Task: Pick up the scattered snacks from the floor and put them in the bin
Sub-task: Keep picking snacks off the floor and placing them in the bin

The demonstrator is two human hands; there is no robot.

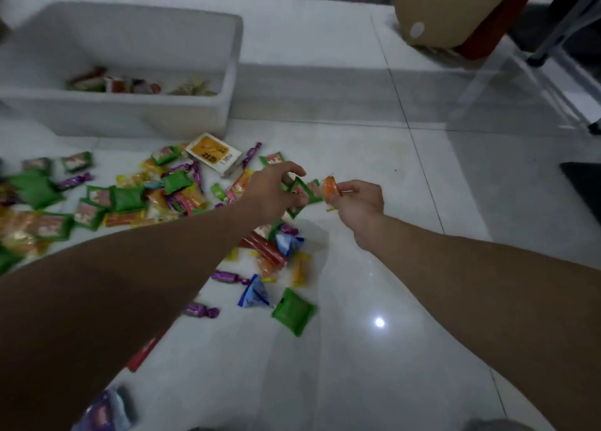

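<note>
Snacks (126,200) lie scattered on the floor (390,300) before the white bin (232,73). The fingers (294,168) of my left hand (270,191) clamp green packets (304,191); my right hand (357,203) pinches an orange packet (330,186). Slippery wrappers could slide free mid-carry.

"How did the feed look to you?"

"Dim. I found the colours muddy, and the left forearm (97,300) sat almost black in shade."

"Any glare?"

"One small white hotspot, a lamp's reflection on the glossy floor (379,322)."

"Focus?"

"I read the left hand (270,191) on its green packet (300,191) and the right hand (361,203) on its orange snack (329,185) fairly sharply. The bin (234,73) and the left-edge snacks (32,190) were smeared with blur, and the tile lines bowed toward the corners."
</note>
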